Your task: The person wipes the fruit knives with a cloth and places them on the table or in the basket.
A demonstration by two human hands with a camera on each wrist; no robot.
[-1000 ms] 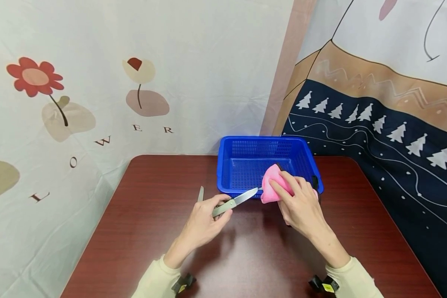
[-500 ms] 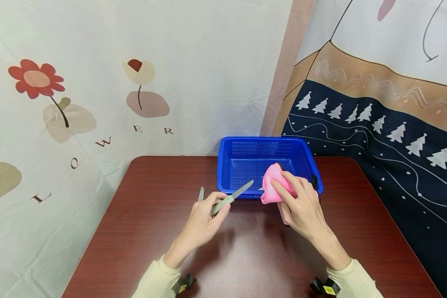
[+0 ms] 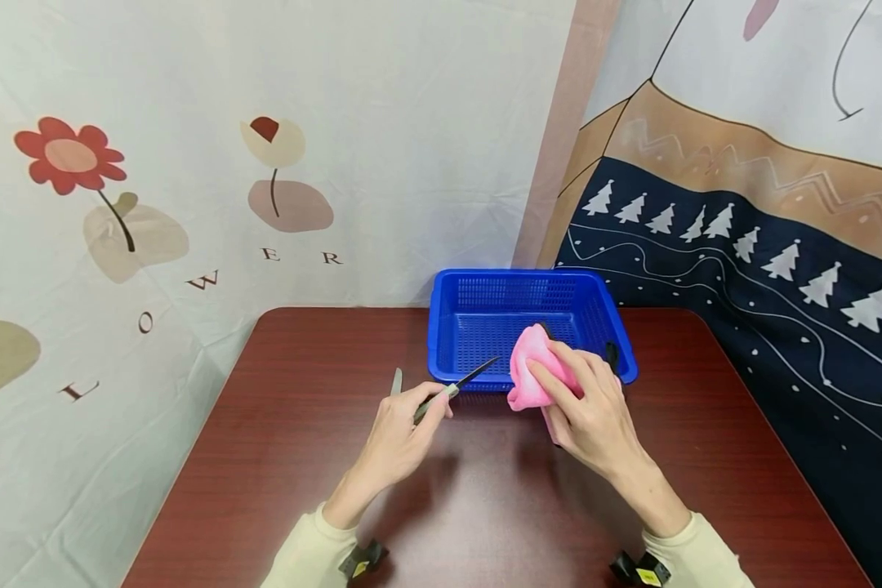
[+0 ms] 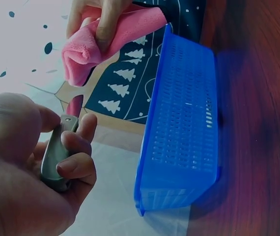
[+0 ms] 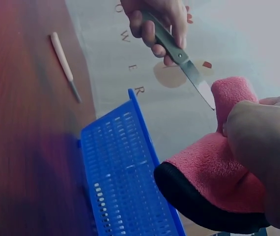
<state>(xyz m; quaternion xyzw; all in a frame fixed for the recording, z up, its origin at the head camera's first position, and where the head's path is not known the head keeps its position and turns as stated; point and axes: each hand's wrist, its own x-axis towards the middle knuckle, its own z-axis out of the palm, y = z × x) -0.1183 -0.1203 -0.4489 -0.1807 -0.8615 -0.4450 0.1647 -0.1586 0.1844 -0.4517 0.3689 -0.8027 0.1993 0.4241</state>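
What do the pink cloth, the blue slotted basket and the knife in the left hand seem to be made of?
Pink black-edged cloth: probably microfibre, given its short, fuzzy pile.
Blue rectangular slotted basket: likely moulded plastic, smooth and evenly coloured.
Grey-green-handled pocket knife: its smooth, shiny blade suggests metal; the satin handle may be plastic, but the look doesn't settle that.

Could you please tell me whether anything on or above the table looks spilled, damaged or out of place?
Nothing stands out: the blue basket sits upright on the table, with no spill or damage visible. The left hand holds an open knife, the right hand a pink cloth, and a pale-handled tool lies left of the basket.
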